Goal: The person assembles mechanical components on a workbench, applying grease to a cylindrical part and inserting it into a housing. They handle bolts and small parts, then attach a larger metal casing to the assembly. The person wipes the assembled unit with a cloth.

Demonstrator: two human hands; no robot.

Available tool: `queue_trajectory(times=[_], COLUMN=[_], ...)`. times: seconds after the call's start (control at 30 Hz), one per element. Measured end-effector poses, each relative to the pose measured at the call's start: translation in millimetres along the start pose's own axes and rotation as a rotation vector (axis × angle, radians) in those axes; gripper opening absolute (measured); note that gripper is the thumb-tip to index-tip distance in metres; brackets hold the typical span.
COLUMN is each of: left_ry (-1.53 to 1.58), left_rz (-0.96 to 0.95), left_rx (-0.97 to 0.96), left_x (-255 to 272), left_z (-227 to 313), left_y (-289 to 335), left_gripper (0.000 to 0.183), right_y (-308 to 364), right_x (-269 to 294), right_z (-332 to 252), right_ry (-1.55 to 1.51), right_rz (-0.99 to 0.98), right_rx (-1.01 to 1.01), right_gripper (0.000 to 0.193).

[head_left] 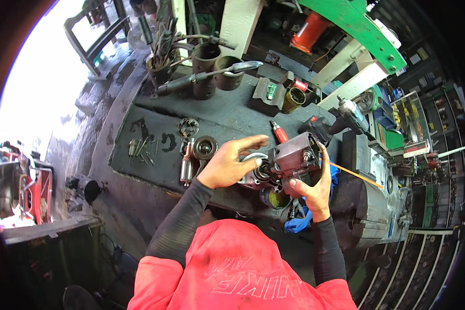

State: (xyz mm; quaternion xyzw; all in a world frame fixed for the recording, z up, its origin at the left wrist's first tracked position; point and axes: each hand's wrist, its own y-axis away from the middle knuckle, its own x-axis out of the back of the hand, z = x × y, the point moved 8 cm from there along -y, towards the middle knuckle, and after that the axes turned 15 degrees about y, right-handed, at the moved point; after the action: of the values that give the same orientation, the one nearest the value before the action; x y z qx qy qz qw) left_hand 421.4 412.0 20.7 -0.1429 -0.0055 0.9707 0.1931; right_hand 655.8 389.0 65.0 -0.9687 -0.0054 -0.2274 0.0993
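Observation:
My right hand (315, 188) grips a grey, boxy metal housing (293, 156) from its right side, the thumb at the front low edge and the fingers up along the far side. My left hand (232, 161) is left of it, thumb and fingers spread apart, beside a metal part with a round bore (262, 169). Whether its fingertips touch that part, I cannot tell. Left of my left hand lie a dark metal piece with a round hole (205, 147), a shiny shafted part (187, 168) and a toothed ring (188, 127). Several bolts (142, 150) lie farther left.
Behind the housing are a red-bodied tool (279, 133) and a cordless impact wrench (341, 121). A notched steel block (266, 98) stands farther back. Metal cups (205, 54) of tools are at the far left. A blue cloth (297, 223) hangs at the near edge; a green press frame (364, 31) rises behind.

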Motion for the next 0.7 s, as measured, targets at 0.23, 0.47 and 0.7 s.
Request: queue_trajectory(times=[0.23,0.47,0.7], left_ry=[-0.134,-0.146,-0.166], left_rz=[-0.028,0.013,0.038], left_rx=[-0.040,-0.051,-0.036], left_x=[-11,-9,-5], left_z=[4,7,7], left_y=[-6,0,7], left_gripper=[0.043,0.039,0.034], right_y=[3,10,16], right_x=[-16,-20,-17], right_z=[3,7,15], right_ry=[0.064,0.096,0.246], right_rz=[-0.091,-0.108,-0.096], right_rx=[0.010,0.035,0.119], right_gripper=[0.124,0.124,0.121])
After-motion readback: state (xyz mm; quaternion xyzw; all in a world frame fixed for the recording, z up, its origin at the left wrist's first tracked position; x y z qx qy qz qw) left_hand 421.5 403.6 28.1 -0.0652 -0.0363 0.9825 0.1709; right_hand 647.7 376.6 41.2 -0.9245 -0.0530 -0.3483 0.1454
